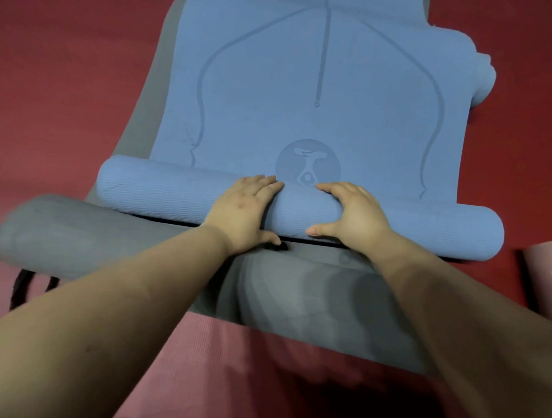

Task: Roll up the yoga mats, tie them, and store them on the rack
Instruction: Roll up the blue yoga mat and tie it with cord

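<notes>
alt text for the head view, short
Both hands, left hand and right hand, press flat on the rolled end of a blue yoga mat, partly rolled. It lies on a grey mat on a red floor.

A light blue yoga mat (307,82), partly rolled at its near end, carries darker blue printed lines: one straight stripe down the middle, curved lines sweeping out to either side, and a round emblem near the roll. The roll's outer surface shows a fine ribbed texture. Under it lies a plain grey mat (153,84), also rolled near the viewer. The floor (67,70) is deep red. At the right edge sits a pale pink mat (549,271).
</notes>
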Available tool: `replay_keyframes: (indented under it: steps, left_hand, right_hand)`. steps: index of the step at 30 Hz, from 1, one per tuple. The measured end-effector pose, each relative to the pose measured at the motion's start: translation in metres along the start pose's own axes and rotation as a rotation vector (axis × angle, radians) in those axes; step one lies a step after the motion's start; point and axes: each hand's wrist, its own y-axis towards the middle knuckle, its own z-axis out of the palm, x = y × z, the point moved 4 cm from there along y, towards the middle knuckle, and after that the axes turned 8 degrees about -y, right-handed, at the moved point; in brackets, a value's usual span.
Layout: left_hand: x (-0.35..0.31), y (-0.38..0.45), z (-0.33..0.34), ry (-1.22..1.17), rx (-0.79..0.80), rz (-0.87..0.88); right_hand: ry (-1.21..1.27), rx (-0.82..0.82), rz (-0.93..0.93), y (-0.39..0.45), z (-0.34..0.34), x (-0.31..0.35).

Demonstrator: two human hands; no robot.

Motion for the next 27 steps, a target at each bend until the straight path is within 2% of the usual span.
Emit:
replay_keyframes:
  steps: [5,9,15,22,27]
  left_hand:
    - [-0.001,0.013,0.000,0.075,-0.019,-0.034]
    - [-0.005,0.020,-0.006,0.117,0.007,-0.044]
    - [-0.017,0.015,-0.025,0.179,-0.108,-0.002]
    - [-0.060,-0.012,-0.103,0.204,-0.267,0.088]
    - [-0.107,-0.054,-0.173,0.198,-0.426,0.158]
  right_hand:
    - [-0.159,0.059,-0.064,-0.002,-0.001,0.004]
    - [-0.181,0.057,-0.031,0.002,-0.005,0.007]
    - [-0.215,-0.049,-0.065,-0.007,-0.030,0.016]
    - [-0.186,-0.177,-0.076,-0.042,-0.107,0.043]
    - [-0.214,-0.338,-0.111,-0.090,-0.186,0.076]
